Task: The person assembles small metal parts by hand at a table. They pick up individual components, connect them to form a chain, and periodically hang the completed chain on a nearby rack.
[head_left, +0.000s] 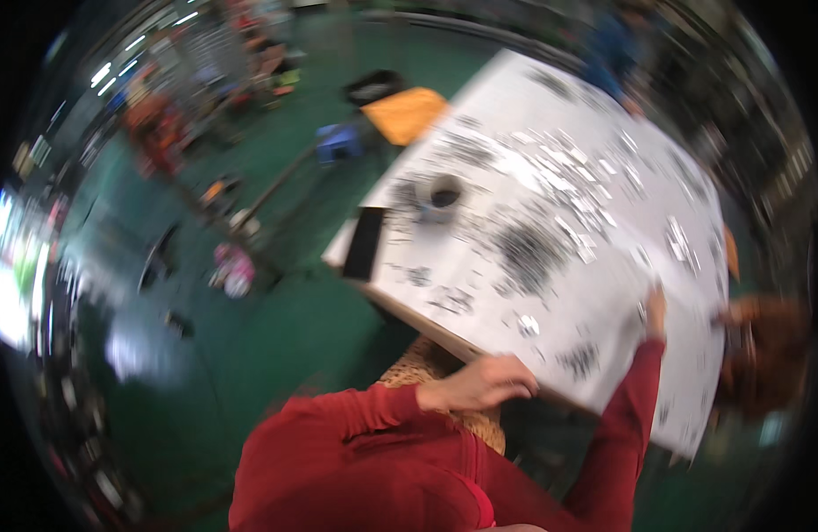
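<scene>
My left hand point(481, 383) hovers at the near edge of the white-topped table point(480, 293), its fingers bent together and nothing visible in them. Over the right part of the tabletop reaches my right hand point(655, 312), smeared by motion; its fingers and anything in them cannot be made out. Small dark bits form a loose pile point(526, 253) at the middle of the table, and a smaller dark cluster point(581, 359) lies between my hands. Beyond are several small white and silvery pieces point(564, 173). A small shiny object point(528, 325) lies near the front edge.
A round container point(440, 197) with a dark opening and a black rectangular block point(363, 244) stand on the table's left. Past that side are an orange-yellow sheet point(404, 115) and a blue stool point(338, 142). People are at the far side point(608, 58) and right end point(763, 341).
</scene>
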